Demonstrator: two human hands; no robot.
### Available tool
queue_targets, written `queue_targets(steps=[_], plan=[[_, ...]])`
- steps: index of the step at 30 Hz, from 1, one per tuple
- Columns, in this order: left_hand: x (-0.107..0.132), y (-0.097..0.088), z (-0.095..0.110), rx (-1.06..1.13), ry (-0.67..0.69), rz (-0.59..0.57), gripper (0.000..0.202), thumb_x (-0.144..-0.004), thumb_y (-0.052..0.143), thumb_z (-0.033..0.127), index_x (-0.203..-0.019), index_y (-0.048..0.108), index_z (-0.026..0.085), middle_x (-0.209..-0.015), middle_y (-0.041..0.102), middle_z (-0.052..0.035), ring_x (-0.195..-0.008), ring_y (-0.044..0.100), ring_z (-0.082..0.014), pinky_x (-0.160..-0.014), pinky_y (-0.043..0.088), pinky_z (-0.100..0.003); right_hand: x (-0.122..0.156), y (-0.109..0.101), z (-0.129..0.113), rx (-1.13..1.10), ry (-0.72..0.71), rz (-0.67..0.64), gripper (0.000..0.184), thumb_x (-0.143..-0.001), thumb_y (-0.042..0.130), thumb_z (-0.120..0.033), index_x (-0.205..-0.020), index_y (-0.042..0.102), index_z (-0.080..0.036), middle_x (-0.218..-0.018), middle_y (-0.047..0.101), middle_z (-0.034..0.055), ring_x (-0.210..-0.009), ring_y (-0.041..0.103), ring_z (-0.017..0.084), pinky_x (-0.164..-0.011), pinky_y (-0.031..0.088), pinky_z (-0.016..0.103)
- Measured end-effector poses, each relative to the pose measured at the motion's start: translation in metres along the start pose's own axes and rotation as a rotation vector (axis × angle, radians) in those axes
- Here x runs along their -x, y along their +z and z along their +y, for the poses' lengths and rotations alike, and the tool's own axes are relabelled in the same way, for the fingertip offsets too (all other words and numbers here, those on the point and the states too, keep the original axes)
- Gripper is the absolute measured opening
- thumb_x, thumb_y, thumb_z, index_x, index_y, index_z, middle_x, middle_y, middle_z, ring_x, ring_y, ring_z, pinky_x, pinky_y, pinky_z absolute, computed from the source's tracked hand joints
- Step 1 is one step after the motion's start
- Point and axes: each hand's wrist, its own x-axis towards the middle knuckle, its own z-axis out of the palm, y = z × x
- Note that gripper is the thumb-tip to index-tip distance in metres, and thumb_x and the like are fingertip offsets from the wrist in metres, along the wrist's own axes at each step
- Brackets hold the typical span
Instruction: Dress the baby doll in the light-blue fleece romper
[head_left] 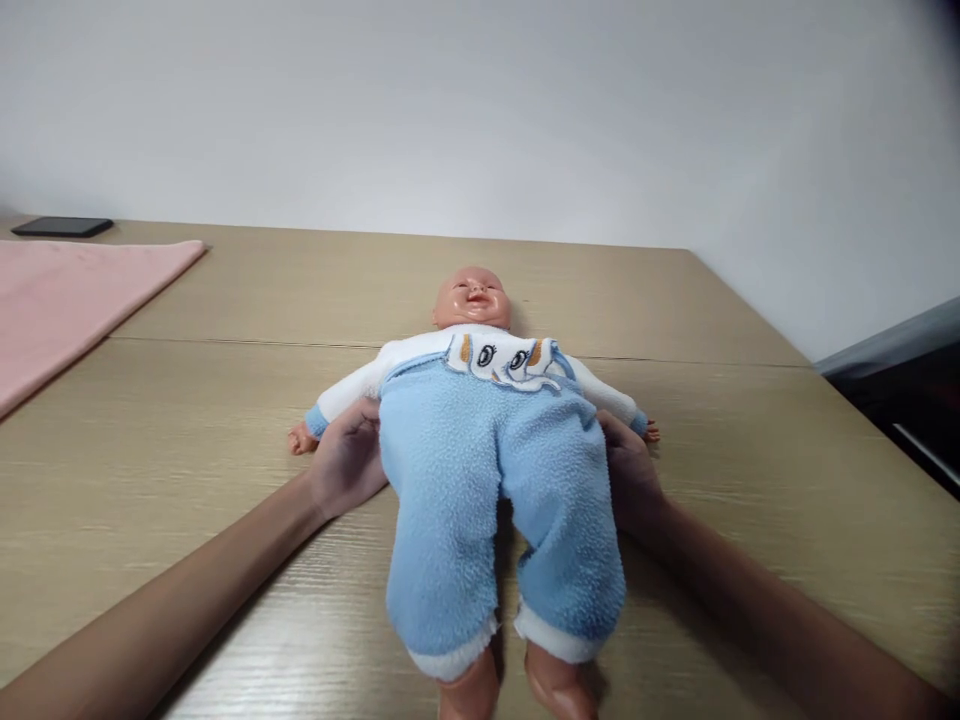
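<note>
A: And here's the doll [496,425], flat on its back on the wooden table [315,290], right in the middle!
B: Packed into blue fleece trousers [442,450], too: the legs fill them, and bare shins [469,690] poke out of the white cuffs. White sleeves [352,385] wrap the arms.
A: Which way's it pointing?
B: Head [471,285] to the wall [480,110], legs towards us; the long axis runs nearly straight away from the viewer, arms spread sideways.
A: And the hands?
B: Left hand [349,455] at one hip, right hand [634,475] at the other! Fingers mostly hidden behind the fleece, so I can't say whether they're gripping.
A: Pink cloth [75,300] off to the left, folks!
</note>
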Motion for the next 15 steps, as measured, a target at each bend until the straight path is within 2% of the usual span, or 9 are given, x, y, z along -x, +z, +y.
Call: queue_targets(steps=[7,12,15], plan=[[0.004,0.006,0.001,-0.013,-0.001,-0.007,0.008,-0.076,0.077,0.018,-0.079,0.070,0.019,-0.071,0.073,0.0005,-0.063,0.068,-0.0174,-0.067,0.059,-0.028,0.003,0.006,-0.003,0.013,0.013,-0.025,0.026,-0.076,0.079,-0.027,-0.060,0.058,-0.025,-0.061,0.049,-0.0017,-0.059,0.036,0.016,-0.054,0.041,0.031],[0.004,0.017,-0.002,-0.051,0.023,0.062,0.013,-0.074,0.075,0.012,-0.072,0.065,0.020,-0.068,0.070,0.0026,-0.056,0.062,-0.0137,-0.066,0.059,-0.025,0.006,0.011,-0.006,0.015,0.065,-0.036,0.029,-0.076,0.078,-0.032,-0.059,0.056,-0.026,-0.059,0.049,-0.0014,-0.058,0.039,0.016,-0.055,0.045,0.034],[0.004,0.016,-0.002,-0.064,0.007,0.080,0.017,-0.072,0.073,0.012,-0.067,0.060,0.021,-0.061,0.063,0.0041,-0.051,0.059,-0.0134,-0.058,0.055,-0.025,0.007,0.013,-0.009,0.019,0.086,-0.027,0.027,-0.074,0.079,-0.032,-0.059,0.057,-0.025,-0.060,0.050,-0.0007,-0.058,0.043,0.018,-0.055,0.046,0.035]])
